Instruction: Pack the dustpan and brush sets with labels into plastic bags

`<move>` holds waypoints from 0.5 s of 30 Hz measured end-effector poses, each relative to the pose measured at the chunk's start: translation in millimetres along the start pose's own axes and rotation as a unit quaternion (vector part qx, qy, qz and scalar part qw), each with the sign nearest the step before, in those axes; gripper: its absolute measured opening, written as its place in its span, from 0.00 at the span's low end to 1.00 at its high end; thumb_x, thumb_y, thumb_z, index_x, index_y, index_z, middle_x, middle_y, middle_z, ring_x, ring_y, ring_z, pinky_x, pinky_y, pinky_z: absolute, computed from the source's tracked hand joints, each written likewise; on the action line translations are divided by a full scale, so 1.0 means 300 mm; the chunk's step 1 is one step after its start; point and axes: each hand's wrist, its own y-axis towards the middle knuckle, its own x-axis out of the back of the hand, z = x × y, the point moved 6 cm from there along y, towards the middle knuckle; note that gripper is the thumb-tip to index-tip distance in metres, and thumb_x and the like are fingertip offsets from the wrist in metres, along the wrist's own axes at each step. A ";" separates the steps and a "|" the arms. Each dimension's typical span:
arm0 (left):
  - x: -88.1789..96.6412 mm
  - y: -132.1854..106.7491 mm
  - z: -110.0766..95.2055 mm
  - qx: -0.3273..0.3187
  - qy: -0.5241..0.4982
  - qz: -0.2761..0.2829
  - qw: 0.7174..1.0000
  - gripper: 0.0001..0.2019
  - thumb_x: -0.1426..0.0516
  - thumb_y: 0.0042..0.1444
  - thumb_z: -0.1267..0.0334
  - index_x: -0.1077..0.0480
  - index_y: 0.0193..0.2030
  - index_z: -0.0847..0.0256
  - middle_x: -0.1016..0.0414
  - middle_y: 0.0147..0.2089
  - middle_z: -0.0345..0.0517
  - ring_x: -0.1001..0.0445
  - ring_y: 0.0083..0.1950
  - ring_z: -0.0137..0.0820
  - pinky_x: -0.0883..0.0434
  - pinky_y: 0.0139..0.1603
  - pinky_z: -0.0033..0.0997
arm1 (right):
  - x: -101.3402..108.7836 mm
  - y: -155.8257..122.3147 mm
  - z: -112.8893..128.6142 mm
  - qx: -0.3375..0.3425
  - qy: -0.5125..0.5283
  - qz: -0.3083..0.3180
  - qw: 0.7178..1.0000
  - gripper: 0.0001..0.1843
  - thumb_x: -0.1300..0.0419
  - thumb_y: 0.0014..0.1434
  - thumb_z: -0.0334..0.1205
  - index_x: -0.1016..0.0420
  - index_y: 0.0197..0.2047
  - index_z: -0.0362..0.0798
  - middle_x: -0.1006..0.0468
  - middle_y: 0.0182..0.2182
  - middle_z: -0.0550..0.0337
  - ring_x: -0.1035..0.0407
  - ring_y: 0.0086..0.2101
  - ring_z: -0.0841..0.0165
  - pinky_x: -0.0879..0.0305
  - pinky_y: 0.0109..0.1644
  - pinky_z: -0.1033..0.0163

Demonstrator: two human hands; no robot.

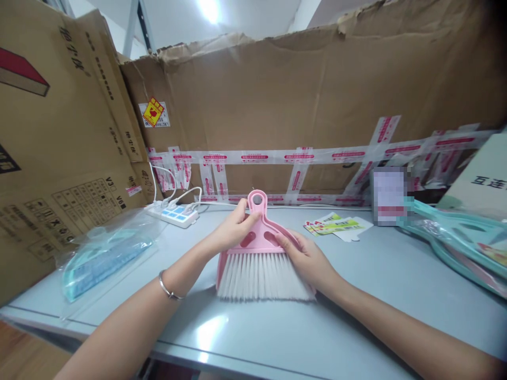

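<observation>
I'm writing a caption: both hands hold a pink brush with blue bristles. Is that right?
Not quite: the head view shows that the bristles are white, not blue. The left hand and right hand do both hold the pink brush.

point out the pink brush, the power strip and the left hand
Pink brush (260,243): head view, on its body between the two slots.
Power strip (173,213): head view, on its top face.
Left hand (236,227): head view, on the back of the hand.

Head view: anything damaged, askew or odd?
Yes: the large cardboard box at the back has a ragged top edge and tape strips running at mixed angles, so it looks torn and patched. The pink brush looks intact.
</observation>
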 end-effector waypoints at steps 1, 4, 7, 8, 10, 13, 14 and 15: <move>-0.002 0.000 0.002 0.005 -0.002 0.002 1.000 0.12 0.50 0.58 0.52 0.43 0.37 0.59 0.43 0.28 0.34 0.41 0.25 0.21 0.39 0.27 0.23 | 0.000 0.000 0.001 0.001 -0.002 0.001 1.000 0.24 0.50 0.60 0.56 0.27 0.47 0.48 0.23 0.43 0.57 0.31 0.45 0.61 0.38 0.50 0.58; -0.006 0.001 0.010 0.019 -0.012 0.005 1.000 0.12 0.50 0.58 0.51 0.43 0.37 0.58 0.44 0.26 0.32 0.42 0.22 0.20 0.41 0.23 0.21 | 0.002 0.000 0.000 -0.003 -0.010 -0.001 1.000 0.23 0.51 0.61 0.56 0.27 0.47 0.48 0.23 0.44 0.58 0.31 0.45 0.62 0.39 0.49 0.60; -0.007 0.005 0.017 0.028 -0.023 0.004 0.999 0.12 0.50 0.59 0.51 0.43 0.38 0.58 0.45 0.26 0.32 0.42 0.20 0.19 0.42 0.21 0.19 | 0.001 0.002 -0.003 -0.007 -0.019 -0.007 1.000 0.24 0.51 0.61 0.55 0.27 0.48 0.48 0.23 0.45 0.58 0.32 0.47 0.62 0.39 0.50 0.60; -0.006 0.006 0.019 0.031 -0.028 0.003 0.999 0.12 0.50 0.59 0.52 0.43 0.37 0.58 0.45 0.25 0.32 0.42 0.20 0.18 0.42 0.20 0.19 | 0.000 0.002 -0.004 -0.007 -0.023 -0.009 1.000 0.24 0.51 0.61 0.55 0.27 0.49 0.48 0.23 0.45 0.57 0.32 0.47 0.62 0.39 0.50 0.60; -0.007 0.007 0.023 0.038 -0.040 0.008 0.998 0.12 0.50 0.59 0.52 0.43 0.37 0.58 0.45 0.25 0.31 0.43 0.19 0.18 0.43 0.19 0.18 | -0.001 0.001 -0.005 -0.008 -0.033 -0.010 0.999 0.23 0.51 0.61 0.54 0.27 0.49 0.48 0.24 0.46 0.57 0.32 0.48 0.62 0.39 0.50 0.60; -0.014 0.005 0.024 0.047 -0.051 0.028 0.997 0.12 0.50 0.59 0.52 0.43 0.39 0.58 0.46 0.22 0.30 0.45 0.16 0.17 0.45 0.17 0.18 | -0.007 -0.001 -0.002 -0.010 -0.043 -0.001 0.999 0.23 0.52 0.62 0.53 0.28 0.50 0.49 0.24 0.47 0.58 0.32 0.48 0.62 0.39 0.50 0.60; -0.015 0.005 0.024 0.048 -0.050 0.031 0.997 0.12 0.50 0.58 0.52 0.42 0.40 0.58 0.46 0.22 0.29 0.45 0.15 0.17 0.45 0.16 0.19 | -0.009 -0.002 0.002 -0.009 -0.045 0.003 0.999 0.22 0.52 0.62 0.53 0.28 0.50 0.49 0.24 0.47 0.58 0.32 0.48 0.63 0.39 0.50 0.60; -0.014 0.004 0.024 0.048 -0.046 0.026 0.997 0.12 0.49 0.58 0.52 0.42 0.41 0.58 0.45 0.22 0.29 0.46 0.15 0.17 0.45 0.16 0.19 | -0.011 -0.002 0.006 -0.008 -0.047 0.008 0.999 0.22 0.52 0.62 0.53 0.28 0.49 0.49 0.24 0.46 0.58 0.32 0.47 0.63 0.39 0.50 0.60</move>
